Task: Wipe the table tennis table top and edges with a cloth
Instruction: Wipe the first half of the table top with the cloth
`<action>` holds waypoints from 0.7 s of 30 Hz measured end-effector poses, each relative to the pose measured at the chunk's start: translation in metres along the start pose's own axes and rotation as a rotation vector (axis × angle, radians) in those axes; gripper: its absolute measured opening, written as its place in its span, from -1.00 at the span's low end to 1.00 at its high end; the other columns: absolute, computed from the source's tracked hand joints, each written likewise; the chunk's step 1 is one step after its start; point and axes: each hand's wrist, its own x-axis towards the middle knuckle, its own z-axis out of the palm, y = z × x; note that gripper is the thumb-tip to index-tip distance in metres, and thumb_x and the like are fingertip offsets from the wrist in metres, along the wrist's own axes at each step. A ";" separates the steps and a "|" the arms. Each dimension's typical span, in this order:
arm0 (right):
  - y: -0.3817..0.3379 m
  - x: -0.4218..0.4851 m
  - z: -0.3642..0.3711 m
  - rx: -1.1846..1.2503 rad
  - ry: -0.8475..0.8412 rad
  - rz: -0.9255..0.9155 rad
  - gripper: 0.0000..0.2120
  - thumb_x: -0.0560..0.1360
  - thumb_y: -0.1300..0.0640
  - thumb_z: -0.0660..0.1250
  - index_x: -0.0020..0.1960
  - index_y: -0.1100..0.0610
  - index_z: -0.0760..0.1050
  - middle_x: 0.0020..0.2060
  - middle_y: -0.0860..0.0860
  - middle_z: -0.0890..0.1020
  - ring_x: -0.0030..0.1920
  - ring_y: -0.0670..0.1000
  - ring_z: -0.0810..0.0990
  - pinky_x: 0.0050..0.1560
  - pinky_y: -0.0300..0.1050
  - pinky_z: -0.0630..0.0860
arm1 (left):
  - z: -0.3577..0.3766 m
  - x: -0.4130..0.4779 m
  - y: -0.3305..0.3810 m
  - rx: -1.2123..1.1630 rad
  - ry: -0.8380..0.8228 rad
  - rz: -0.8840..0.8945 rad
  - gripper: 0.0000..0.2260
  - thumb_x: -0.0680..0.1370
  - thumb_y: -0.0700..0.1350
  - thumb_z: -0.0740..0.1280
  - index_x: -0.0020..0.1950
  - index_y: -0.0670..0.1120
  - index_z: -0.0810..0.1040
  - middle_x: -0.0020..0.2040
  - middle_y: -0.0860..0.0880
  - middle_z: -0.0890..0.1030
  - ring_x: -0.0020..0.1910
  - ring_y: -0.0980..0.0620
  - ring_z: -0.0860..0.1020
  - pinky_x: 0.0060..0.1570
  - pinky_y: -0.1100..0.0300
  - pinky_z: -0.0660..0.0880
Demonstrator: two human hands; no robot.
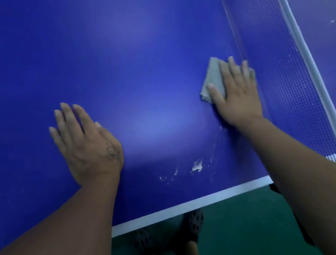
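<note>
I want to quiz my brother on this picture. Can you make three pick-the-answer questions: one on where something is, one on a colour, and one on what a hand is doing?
1. Where is the cloth?
A. under the right hand, close to the net
B. on the floor
C. draped over the top of the net

2. What colour is the table top?
A. green
B. blue
C. red

3. How does the left hand lie?
A. curled round a bat
B. pinching the net
C. flat on the table top, fingers straight

Answers:
1 A, the grey cloth lies on the table top under that hand, near the net.
2 B, the whole playing surface shows blue.
3 C, its palm is down, its fingers are straight and it holds nothing.
</note>
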 end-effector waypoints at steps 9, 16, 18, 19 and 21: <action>-0.021 -0.211 0.026 0.078 0.027 0.120 -0.29 0.72 -0.27 0.03 0.76 0.04 0.01 0.75 0.02 0.03 0.75 0.15 -0.10 0.72 0.22 -0.14 | -0.009 -0.001 0.003 -0.018 -0.025 0.022 -0.46 0.76 -0.06 0.02 0.71 -0.28 0.15 0.73 -0.28 0.11 0.74 -0.24 0.04 0.70 -0.21 -0.09; 0.027 -0.204 0.015 -0.038 -0.034 0.017 -0.26 0.71 -0.30 -0.03 0.76 0.05 -0.02 0.75 0.04 0.01 0.74 0.18 -0.09 0.73 0.21 -0.12 | -0.012 -0.002 -0.002 -0.043 -0.073 0.060 -0.46 0.78 -0.05 0.02 0.71 -0.29 0.11 0.74 -0.30 0.07 0.74 -0.27 0.00 0.70 -0.26 -0.11; 0.038 -0.167 0.006 -0.009 -0.065 0.192 -0.24 0.69 -0.34 -0.12 0.77 0.03 -0.09 0.75 0.05 -0.04 0.74 0.19 -0.10 0.72 0.21 -0.13 | -0.012 -0.005 -0.009 -0.034 -0.090 0.105 -0.45 0.78 -0.04 0.01 0.72 -0.28 0.09 0.74 -0.28 0.05 0.74 -0.25 -0.01 0.70 -0.25 -0.09; 0.037 -0.154 0.004 0.016 -0.076 0.251 -0.23 0.68 -0.36 -0.16 0.77 0.03 -0.12 0.75 0.05 -0.07 0.74 0.19 -0.10 0.72 0.21 -0.13 | -0.012 -0.009 -0.016 -0.021 -0.097 0.153 -0.45 0.79 -0.02 0.01 0.73 -0.26 0.09 0.75 -0.26 0.05 0.74 -0.23 -0.01 0.70 -0.25 -0.08; 0.023 -0.153 0.007 0.029 -0.061 0.274 -0.24 0.70 -0.33 -0.17 0.76 0.07 -0.11 0.75 0.09 -0.07 0.73 0.22 -0.08 0.72 0.24 -0.13 | -0.017 -0.027 -0.034 0.003 -0.104 0.253 -0.46 0.80 0.00 -0.04 0.74 -0.21 0.09 0.75 -0.21 0.06 0.75 -0.19 0.00 0.70 -0.22 -0.05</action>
